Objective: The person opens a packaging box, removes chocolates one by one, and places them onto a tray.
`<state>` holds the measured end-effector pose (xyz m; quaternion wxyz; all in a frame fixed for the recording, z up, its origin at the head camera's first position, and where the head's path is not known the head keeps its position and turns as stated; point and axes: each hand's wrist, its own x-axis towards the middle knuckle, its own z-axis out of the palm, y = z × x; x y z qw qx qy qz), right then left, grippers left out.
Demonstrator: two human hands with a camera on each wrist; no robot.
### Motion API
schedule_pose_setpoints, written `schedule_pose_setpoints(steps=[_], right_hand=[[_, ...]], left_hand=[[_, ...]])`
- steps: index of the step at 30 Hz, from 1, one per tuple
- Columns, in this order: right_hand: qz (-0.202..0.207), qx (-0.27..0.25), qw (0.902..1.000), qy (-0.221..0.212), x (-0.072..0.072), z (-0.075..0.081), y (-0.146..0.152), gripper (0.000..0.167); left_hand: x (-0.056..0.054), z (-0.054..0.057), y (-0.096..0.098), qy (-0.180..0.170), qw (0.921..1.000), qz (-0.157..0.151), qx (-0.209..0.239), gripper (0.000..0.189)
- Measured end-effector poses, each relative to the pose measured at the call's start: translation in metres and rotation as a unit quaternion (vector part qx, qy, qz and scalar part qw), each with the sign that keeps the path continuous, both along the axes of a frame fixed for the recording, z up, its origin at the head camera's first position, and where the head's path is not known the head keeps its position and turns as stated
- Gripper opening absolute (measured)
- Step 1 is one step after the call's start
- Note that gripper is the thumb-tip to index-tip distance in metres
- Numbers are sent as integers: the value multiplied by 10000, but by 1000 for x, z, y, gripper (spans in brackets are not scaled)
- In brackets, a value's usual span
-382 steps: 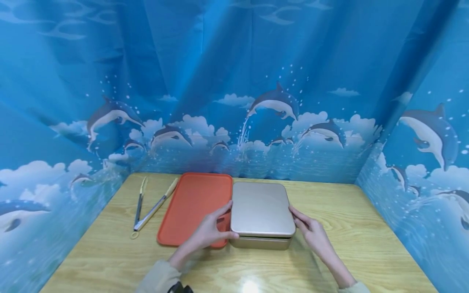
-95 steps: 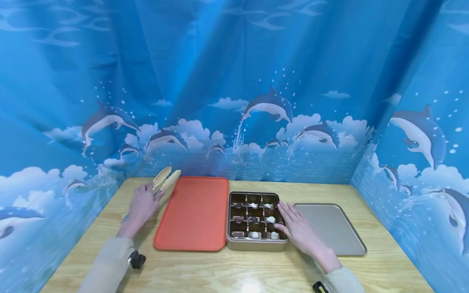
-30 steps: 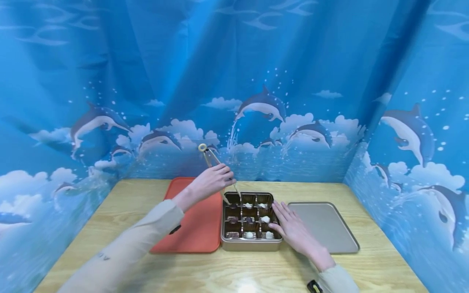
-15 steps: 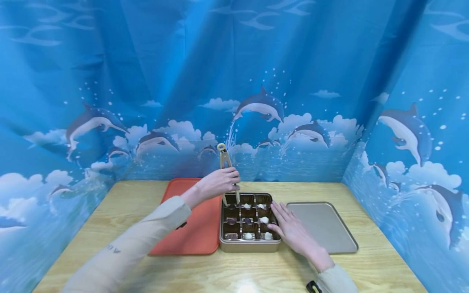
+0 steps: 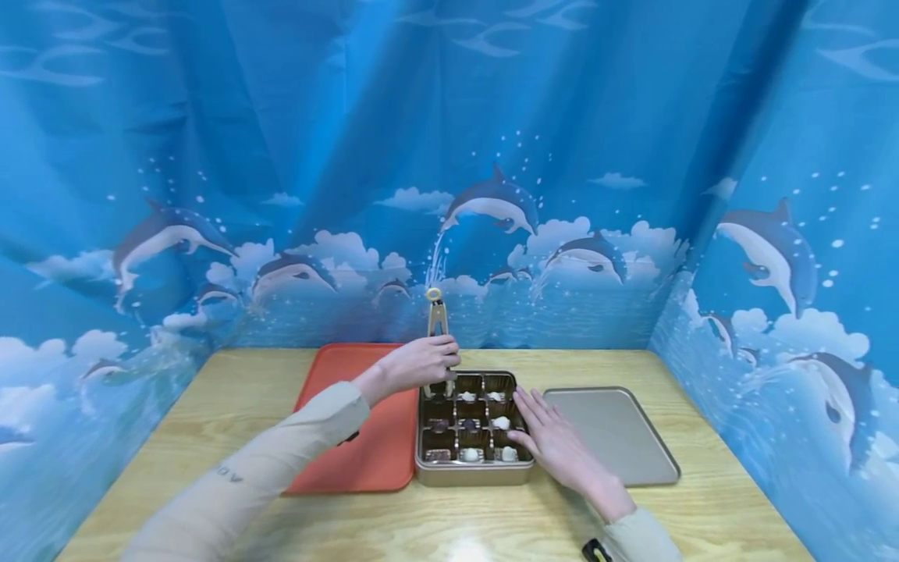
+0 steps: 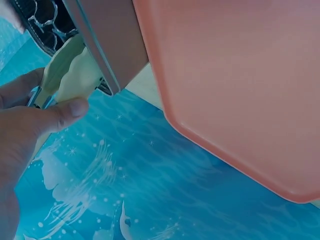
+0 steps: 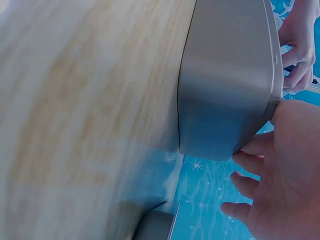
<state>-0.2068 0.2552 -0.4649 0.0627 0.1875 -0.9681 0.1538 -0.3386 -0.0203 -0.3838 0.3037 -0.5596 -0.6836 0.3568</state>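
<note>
My left hand (image 5: 420, 363) grips a pair of tongs (image 5: 437, 318) upright over the back left compartment of an open metal tin (image 5: 474, 474). The tongs' pale scalloped tips (image 6: 80, 75) reach down inside the rim in the left wrist view, close together. Fingers hide part of the handles, and whatever lies between the tips is hidden. Dark divided compartments fill the tin, holding dark sweets (image 5: 470, 425) and white sweets (image 5: 501, 422). Along the tin's right rim rests my right hand (image 5: 562, 453), fingers extended; the right wrist view shows its fingertips at the metal wall (image 7: 230, 75).
A red tray (image 5: 382, 437) lies directly left of the tin, partly under the left forearm. To the right, the tin's lid (image 5: 614, 437) lies flat on the wooden table (image 5: 393, 523). A blue dolphin-print curtain (image 5: 337, 156) encloses the back and sides.
The lid, earlier on the tin, now lies at the right. My left hand has picked up the tongs from the left and brought them over the tin; their arms have closed together and sunk lower.
</note>
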Motion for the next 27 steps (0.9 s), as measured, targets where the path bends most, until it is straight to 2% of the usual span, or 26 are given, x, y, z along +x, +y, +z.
schedule_pose_setpoints(steps=[4, 8, 13, 17, 21, 27], right_hand=[[14, 2, 10000, -26, 0, 0, -2, 71], [26, -51, 10000, -39, 1, 1, -3, 71], [15, -86, 10000, -32, 1, 2, -2, 70], [27, -20, 10000, 47, 0, 1, -2, 71], [36, 2, 9999, 166, -1, 0, -2, 70], [57, -26, 9998, 164, -1, -1, -1, 70]], left_hand=[[1, 1, -3, -19, 9999, 161, -25, 24], [2, 9, -9, -23, 9994, 297, 153, 28], [3, 16, -19, -136, 9972, 365, 637, 34], [4, 15, -31, -345, 9931, 529, 988, 34], [5, 12, -43, -615, 9856, 637, 1442, 40], [8, 7, -58, -1020, 9689, 782, 2117, 54]])
